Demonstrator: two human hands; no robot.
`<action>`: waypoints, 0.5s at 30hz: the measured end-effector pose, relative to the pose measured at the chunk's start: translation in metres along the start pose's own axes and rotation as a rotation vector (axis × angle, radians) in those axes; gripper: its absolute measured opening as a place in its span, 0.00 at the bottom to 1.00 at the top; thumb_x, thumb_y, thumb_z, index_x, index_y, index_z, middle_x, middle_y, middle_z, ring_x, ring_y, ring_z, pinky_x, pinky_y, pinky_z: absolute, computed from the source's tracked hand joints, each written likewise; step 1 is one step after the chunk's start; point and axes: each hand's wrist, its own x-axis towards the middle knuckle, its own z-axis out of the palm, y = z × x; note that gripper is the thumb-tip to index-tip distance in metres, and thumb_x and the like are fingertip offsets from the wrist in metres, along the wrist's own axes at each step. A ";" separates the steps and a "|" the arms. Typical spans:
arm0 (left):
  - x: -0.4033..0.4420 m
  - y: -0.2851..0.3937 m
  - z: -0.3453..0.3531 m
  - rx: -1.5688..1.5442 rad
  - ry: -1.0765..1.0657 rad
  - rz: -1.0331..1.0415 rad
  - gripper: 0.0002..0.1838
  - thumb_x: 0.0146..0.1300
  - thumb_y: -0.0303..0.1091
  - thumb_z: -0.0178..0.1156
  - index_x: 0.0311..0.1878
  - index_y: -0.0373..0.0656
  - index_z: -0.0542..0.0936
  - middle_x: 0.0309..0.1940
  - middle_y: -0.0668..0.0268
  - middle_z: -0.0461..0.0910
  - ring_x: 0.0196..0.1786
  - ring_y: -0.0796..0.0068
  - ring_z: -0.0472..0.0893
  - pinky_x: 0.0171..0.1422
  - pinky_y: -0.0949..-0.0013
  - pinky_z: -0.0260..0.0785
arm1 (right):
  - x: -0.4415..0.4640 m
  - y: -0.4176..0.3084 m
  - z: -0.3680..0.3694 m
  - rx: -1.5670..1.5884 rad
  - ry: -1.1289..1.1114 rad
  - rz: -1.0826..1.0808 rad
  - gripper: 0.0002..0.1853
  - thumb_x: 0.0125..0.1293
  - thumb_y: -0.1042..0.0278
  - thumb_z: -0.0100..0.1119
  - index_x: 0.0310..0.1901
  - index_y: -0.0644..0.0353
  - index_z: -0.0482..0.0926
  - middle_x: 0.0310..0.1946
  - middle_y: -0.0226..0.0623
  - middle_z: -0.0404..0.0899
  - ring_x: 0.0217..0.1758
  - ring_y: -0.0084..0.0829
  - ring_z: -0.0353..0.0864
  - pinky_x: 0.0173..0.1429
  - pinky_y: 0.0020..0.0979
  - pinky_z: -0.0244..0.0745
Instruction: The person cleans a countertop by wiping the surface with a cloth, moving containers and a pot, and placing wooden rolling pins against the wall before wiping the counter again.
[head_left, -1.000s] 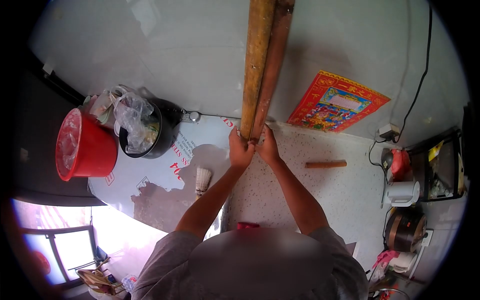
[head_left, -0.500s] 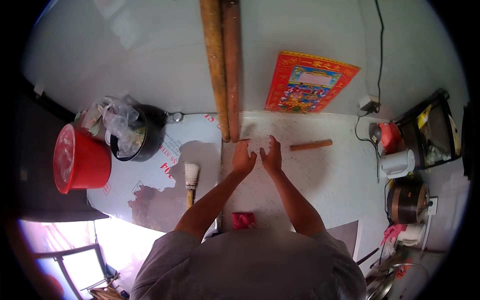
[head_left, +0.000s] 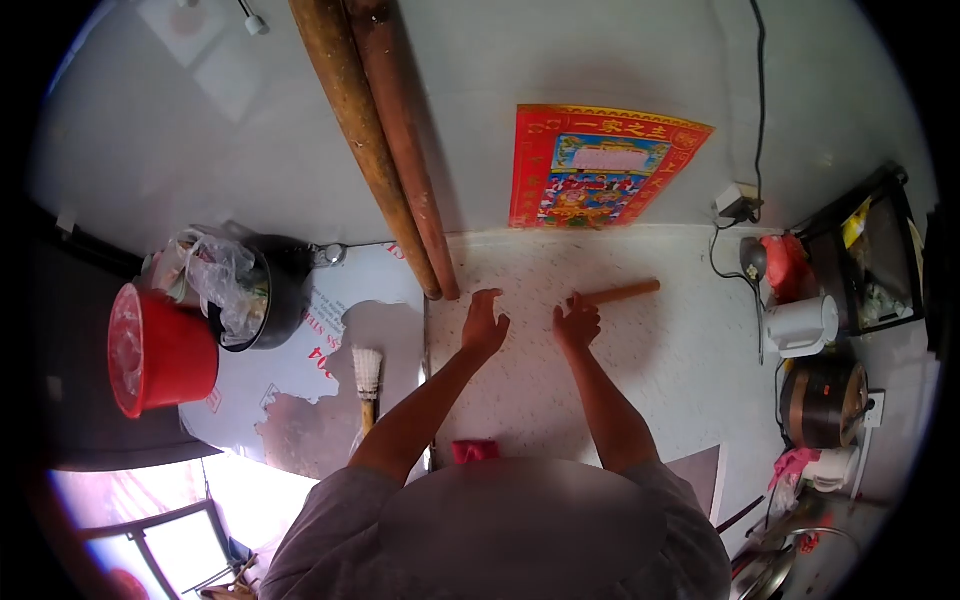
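My left hand hovers over the pale speckled tabletop, fingers bent and thumb apart, holding nothing. Just beyond it are the lower ends of two long wooden poles, which lean against the wall. My right hand is at the left end of a short wooden rolling pin. Its fingers are partly curled and spread, not closed round the pin; whether a fingertip touches the wood I cannot tell. The pin lies slightly slanted on the table.
At left, a metal sheet carries a white-bristled brush, a black pot and a red bucket. A red cloth-like item lies near my body. Right: a white kettle and a rice cooker. A red poster hangs ahead.
My right hand has moved right, away from the left one, to the rolling pin's near end, its fingers curling more. The left hand has barely moved. The view has shifted and tilted slightly.
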 end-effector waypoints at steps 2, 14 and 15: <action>0.001 -0.006 -0.003 0.020 0.013 0.019 0.28 0.53 0.25 0.58 0.59 0.49 0.67 0.58 0.54 0.64 0.62 0.50 0.67 0.64 0.56 0.65 | -0.001 -0.004 0.008 0.039 0.079 -0.021 0.25 0.61 0.50 0.60 0.58 0.48 0.70 0.44 0.47 0.74 0.53 0.47 0.72 0.51 0.50 0.72; -0.013 -0.014 -0.013 0.013 0.101 0.069 0.26 0.53 0.23 0.58 0.58 0.48 0.70 0.54 0.55 0.68 0.53 0.56 0.73 0.58 0.59 0.69 | -0.062 -0.060 0.046 1.207 -0.132 0.151 0.18 0.59 0.72 0.66 0.40 0.60 0.63 0.32 0.38 0.78 0.35 0.29 0.82 0.40 0.29 0.76; -0.015 -0.015 -0.015 0.027 0.137 0.109 0.26 0.53 0.21 0.58 0.58 0.48 0.70 0.53 0.56 0.68 0.49 0.58 0.75 0.55 0.60 0.71 | -0.067 -0.064 0.041 1.213 -0.161 0.133 0.19 0.59 0.73 0.66 0.42 0.60 0.62 0.33 0.39 0.78 0.36 0.29 0.82 0.40 0.28 0.76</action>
